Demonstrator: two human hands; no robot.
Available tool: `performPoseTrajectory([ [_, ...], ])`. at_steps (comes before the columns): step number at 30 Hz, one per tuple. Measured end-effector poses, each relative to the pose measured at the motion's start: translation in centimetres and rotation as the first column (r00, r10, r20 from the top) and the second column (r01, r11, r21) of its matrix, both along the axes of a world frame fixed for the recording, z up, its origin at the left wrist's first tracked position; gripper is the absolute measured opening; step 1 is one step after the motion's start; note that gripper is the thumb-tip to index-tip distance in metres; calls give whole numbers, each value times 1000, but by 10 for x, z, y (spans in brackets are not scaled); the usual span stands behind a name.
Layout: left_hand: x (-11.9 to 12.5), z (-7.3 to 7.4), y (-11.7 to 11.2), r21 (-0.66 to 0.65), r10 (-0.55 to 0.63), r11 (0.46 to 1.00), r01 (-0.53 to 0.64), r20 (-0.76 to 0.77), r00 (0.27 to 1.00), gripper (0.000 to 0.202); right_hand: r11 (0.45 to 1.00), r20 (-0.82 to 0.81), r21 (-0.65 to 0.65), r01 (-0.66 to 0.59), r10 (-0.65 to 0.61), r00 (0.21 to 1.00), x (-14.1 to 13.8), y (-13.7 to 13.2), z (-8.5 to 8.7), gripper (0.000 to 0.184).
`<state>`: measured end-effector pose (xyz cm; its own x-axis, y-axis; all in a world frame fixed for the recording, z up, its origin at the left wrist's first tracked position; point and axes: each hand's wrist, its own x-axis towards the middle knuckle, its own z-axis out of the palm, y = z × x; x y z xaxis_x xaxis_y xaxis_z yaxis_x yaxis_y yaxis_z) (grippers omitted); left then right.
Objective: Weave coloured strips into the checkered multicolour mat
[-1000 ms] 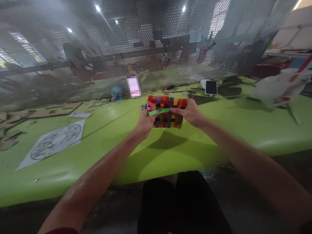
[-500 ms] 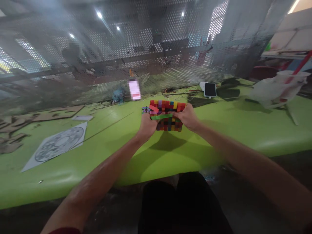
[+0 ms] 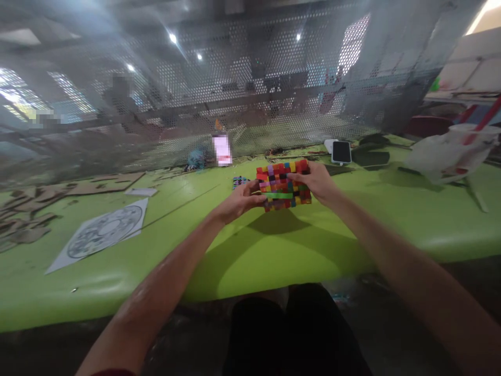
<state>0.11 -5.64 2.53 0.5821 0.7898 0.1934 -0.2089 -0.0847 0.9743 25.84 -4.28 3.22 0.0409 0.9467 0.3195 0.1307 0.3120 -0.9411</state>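
Note:
A woven piece of colourful strips, mostly red with yellow, blue, purple and black squares, is held up above the table. A bright green strip runs across its lower half. My right hand grips the piece at its right edge, the thumb on the front and the other fingers hidden behind. At the left edge my left hand pinches it near the green strip's end, with thumb and fingers closed there. Behind the left hand lies a small dark patterned piece, partly covered.
The green-covered table bears a sheet with a printed round pattern and cardboard cut-outs at left. A lit phone stands at the mesh screen. Farther right are a dark-screened device and a bagged cup.
The view has shifted slightly. The woven piece sits farther right in it, and my left hand has drawn back to its left edge, uncovering more of the weave. A loose red strip end now lies flatter.

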Motion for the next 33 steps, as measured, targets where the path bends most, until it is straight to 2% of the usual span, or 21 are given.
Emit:
performPoseTrajectory([
  [3, 1, -6, 4, -8, 28, 1000, -29, -48, 998, 49, 998, 29, -13, 63, -62, 998, -2, -2, 4, 41],
  [9, 7, -16, 6, 35, 128, 991, -127, -39, 991, 45, 1000, -10, -5, 16, -16, 1000, -10, -11, 6, 39],
  [18, 8, -12, 5, 75, 163, 984, -159, -51, 985, 48, 999, -53, -29, -43, 41, 998, -14, -18, 11, 37],
  [21, 8, -13, 7, 85, 196, 977, -194, -19, 980, 48, 999, -27, 21, -29, 30, 999, -13, -14, 12, 31],
  [24, 8, -17, 11, 70, 314, 946, -317, 52, 948, 43, 983, -42, 155, 99, -94, 995, -7, -3, 10, 26],
  [27, 10, -22, 18, -44, 479, 877, -478, 150, 865, 33, 904, -104, 249, 349, -333, 937, -3, 8, 3, 20],
  [29, 11, -23, 22, -193, 564, 824, -532, 203, 800, 27, 909, -107, 177, 376, -362, 926, -5, 11, -1, 15],
  [30, 11, -23, 23, -270, 589, 803, -531, 222, 777, 25, 934, -97, 91, 345, -336, 937, -9, 9, -4, 13],
  [32, 12, -21, 24, -389, 604, 778, -493, 250, 756, 23, 980, -101, -118, 163, -175, 979, -20, 3, -8, 9],
  [33, 13, -20, 24, -425, 601, 774, -469, 259, 756, 22, 978, -119, -200, 67, -92, 989, -26, -2, -9, 7],
])
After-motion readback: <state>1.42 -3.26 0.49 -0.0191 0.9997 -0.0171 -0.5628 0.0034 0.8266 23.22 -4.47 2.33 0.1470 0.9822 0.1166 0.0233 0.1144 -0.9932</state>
